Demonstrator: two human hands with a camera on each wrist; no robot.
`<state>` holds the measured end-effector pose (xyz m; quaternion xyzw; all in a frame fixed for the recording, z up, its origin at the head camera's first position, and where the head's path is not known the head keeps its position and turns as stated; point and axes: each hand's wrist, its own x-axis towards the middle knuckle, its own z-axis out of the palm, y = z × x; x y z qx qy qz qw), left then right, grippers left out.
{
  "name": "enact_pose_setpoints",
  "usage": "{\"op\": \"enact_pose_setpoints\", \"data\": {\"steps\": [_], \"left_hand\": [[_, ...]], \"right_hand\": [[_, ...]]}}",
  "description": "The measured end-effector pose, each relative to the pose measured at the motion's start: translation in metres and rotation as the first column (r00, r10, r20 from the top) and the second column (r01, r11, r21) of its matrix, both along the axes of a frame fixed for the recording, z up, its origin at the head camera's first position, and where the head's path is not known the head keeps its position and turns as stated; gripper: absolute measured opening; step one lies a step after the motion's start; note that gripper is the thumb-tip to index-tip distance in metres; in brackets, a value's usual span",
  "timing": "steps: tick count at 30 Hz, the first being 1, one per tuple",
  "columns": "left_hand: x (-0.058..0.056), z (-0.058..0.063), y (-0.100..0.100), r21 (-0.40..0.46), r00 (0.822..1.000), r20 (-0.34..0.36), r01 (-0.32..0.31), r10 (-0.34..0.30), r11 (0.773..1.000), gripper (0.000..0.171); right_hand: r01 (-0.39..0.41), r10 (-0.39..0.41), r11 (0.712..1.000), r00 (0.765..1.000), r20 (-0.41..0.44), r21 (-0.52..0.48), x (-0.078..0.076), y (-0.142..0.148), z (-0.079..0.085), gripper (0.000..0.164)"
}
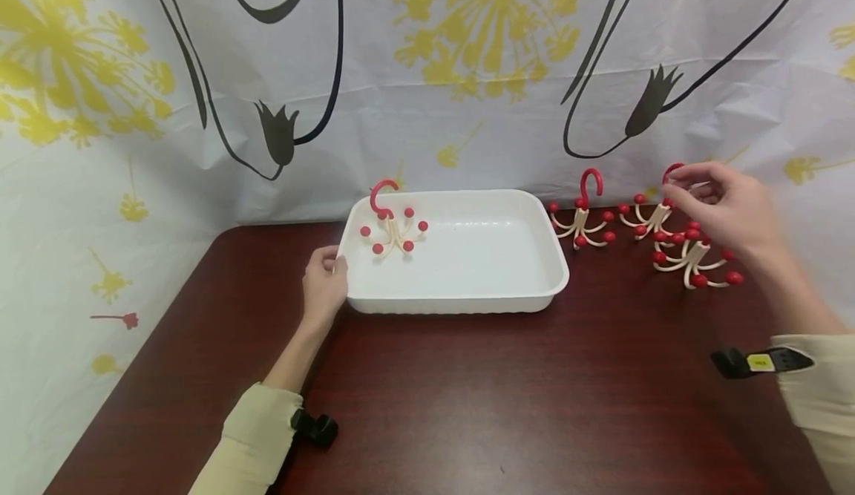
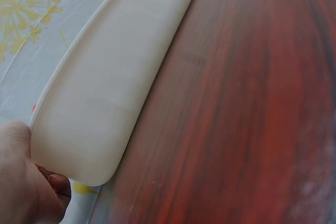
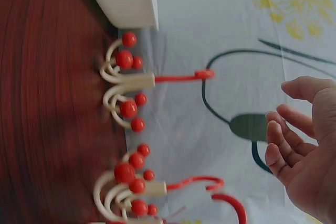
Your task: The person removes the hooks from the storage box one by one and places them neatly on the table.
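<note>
My left hand [image 1: 324, 284] grips the left rim of a white plastic tray [image 1: 461, 305], thumb on top and fingers under the edge. Inside the tray, at its left end, stands a cream rotating hanger [image 1: 392, 229] with red ball tips and a red hook. Three similar hangers are on the table right of the tray: one beside its wall [image 1: 580, 220], another farther right [image 1: 657, 217], and a nearer one [image 1: 695, 259]. Above those last two is my right hand [image 1: 731, 209], its fingers loosely bent. In the right wrist view that hand [image 3: 310, 145] holds nothing and stays apart from the red hooks.
The dark red-brown wooden table [image 1: 481, 398] extends toward me. Behind it hangs a white cloth [image 1: 374, 124] with yellow and dark flower prints, close to the tray's back edge. Black straps with small devices sit on both sleeves [image 1: 250, 432].
</note>
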<state>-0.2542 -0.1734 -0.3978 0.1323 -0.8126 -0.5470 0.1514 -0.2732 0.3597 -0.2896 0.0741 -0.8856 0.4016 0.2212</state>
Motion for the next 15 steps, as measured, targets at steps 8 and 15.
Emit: {"op": "enact_pose_setpoints", "data": {"steps": [8, 15], "left_hand": [[0.000, -0.001, 0.000, 0.001, 1.000, -0.003, 0.005, -0.005, 1.000, 0.037], [-0.001, -0.001, -0.001, 0.002, 1.000, -0.006, 0.004, -0.004, 1.000, 0.036]], "right_hand": [[-0.044, 0.046, 0.994, 0.999, -0.019, 0.097, -0.012, -0.036, -0.009, 0.029], [-0.085, 0.083, 0.989, 0.996, 0.019, 0.118, -0.021, -0.068, -0.013, 0.036]]}}
